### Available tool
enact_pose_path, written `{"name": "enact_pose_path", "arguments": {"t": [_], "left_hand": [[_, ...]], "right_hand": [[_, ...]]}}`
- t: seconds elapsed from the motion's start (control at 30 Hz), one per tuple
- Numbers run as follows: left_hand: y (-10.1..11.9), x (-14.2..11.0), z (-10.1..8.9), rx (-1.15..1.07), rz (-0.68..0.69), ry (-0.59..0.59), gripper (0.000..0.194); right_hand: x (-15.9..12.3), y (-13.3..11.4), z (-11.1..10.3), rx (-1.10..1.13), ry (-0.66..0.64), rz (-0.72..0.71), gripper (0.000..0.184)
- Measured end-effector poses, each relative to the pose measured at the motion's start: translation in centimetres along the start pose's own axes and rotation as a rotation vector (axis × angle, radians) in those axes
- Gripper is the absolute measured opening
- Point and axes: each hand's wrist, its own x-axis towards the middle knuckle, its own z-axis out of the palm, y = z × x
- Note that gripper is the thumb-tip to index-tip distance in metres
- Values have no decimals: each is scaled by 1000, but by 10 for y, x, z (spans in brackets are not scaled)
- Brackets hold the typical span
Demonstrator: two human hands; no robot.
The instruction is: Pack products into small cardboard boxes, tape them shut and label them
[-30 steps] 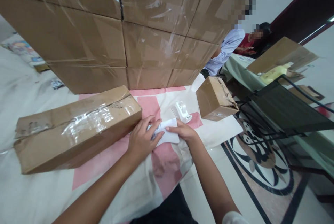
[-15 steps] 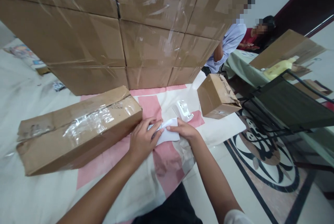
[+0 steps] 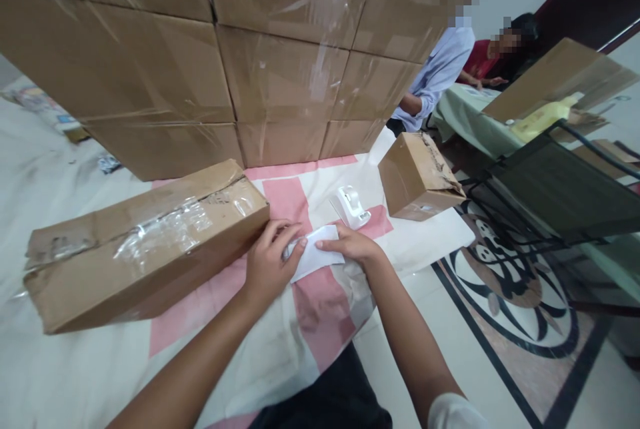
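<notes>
A small folded piece of white paper (image 3: 316,259) is between my hands, low over the pink and white cloth (image 3: 320,322). My left hand (image 3: 273,252) grips its left end, thumb on top and fingers curled behind. At the right end, my right hand (image 3: 350,243) pinches the paper with the thumb on its face and the fingers underneath. Just beyond my right hand stands a white tape dispenser (image 3: 352,206). To the left of my left hand lies a long taped cardboard box (image 3: 150,249).
Stacked, taped cardboard boxes (image 3: 280,75) form a wall ahead. A smaller box (image 3: 420,175) stands on the cloth at right. Beyond it are a person in a light blue shirt (image 3: 443,75), another in red (image 3: 480,62) at a green-covered table (image 3: 465,109), and a dark folding chair (image 3: 560,189).
My left thumb and fingers have shifted slightly on the paper, and more of its face shows. My right hand keeps its pinch. The view has tilted a little.
</notes>
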Motion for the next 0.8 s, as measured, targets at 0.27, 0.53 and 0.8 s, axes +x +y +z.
{"name": "enact_pose_path", "arguments": {"t": [0.27,0.53,0.8], "left_hand": [[3,7,-6,-207,-102,-40,14],[0,7,-6,-227,-23,9,10],[3,8,-7,-272,-117,43,16]], "right_hand": [[-3,-2,-6,-180,-43,27,46],[-2,-3,-3,-60,-37,36,47],[-1,1,-3,-13,14,18,41]]}}
